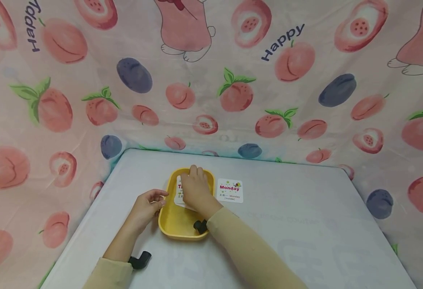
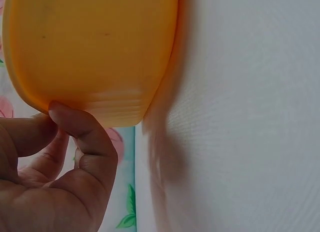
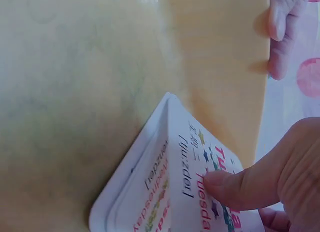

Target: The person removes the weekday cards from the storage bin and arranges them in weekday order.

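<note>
A yellow tray (image 1: 178, 224) stands on the white table. At its left side my left hand (image 1: 144, 208) pinches the rim with thumb and fingertips; the left wrist view shows those fingers at the edge of the tray (image 2: 100, 51). My right hand (image 1: 198, 190) is inside the tray. It grips a white Tuesday card (image 3: 182, 164), the thumb pressing on its printed face. The card tilts up off a small stack, and part of a Wednesday card (image 3: 155, 192) shows beneath it. My right hand hides much of the cards in the head view.
A Monday card (image 1: 230, 190) lies face up on the table (image 1: 287, 208), just right of the tray. Black wrist-camera pieces (image 1: 140, 261) are on both forearms. A fruit-patterned cloth (image 1: 211, 100) hangs behind and beside the table.
</note>
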`<state>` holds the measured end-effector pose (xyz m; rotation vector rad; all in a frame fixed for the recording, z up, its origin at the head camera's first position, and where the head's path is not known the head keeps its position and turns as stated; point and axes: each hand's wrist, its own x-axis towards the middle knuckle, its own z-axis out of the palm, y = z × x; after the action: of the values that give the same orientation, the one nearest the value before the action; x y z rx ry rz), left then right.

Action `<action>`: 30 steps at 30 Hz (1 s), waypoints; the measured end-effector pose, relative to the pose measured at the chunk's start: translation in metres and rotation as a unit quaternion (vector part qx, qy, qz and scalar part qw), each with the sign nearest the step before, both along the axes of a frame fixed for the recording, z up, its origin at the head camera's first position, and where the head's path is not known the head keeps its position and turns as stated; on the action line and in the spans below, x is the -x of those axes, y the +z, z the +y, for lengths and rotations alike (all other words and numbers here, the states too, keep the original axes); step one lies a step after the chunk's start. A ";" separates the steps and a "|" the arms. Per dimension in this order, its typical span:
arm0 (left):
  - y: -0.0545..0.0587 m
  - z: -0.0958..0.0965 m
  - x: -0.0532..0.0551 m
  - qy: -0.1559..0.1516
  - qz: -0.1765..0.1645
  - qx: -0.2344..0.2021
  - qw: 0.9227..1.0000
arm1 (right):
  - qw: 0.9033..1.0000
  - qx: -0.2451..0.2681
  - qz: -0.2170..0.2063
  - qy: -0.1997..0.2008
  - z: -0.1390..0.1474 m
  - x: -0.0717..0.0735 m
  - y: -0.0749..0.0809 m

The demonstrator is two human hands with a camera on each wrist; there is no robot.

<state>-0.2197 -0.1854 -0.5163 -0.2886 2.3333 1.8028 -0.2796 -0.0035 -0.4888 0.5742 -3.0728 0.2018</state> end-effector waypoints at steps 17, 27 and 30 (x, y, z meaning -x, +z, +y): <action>0.000 -0.001 0.000 -0.005 0.004 0.000 1.000 | 0.984 0.163 -0.069 -0.022 0.011 0.010 0.016; 0.001 -0.001 0.001 -0.003 -0.003 0.003 1.000 | 0.955 0.270 -0.095 -0.078 0.022 0.013 0.015; 0.001 -0.001 0.000 -0.001 -0.005 0.004 1.000 | 0.947 0.292 -0.103 -0.089 0.024 0.012 0.015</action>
<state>-0.2201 -0.1865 -0.5158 -0.2952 2.3341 1.7871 -0.2912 0.0209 -0.4741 0.2526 -2.9818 1.1777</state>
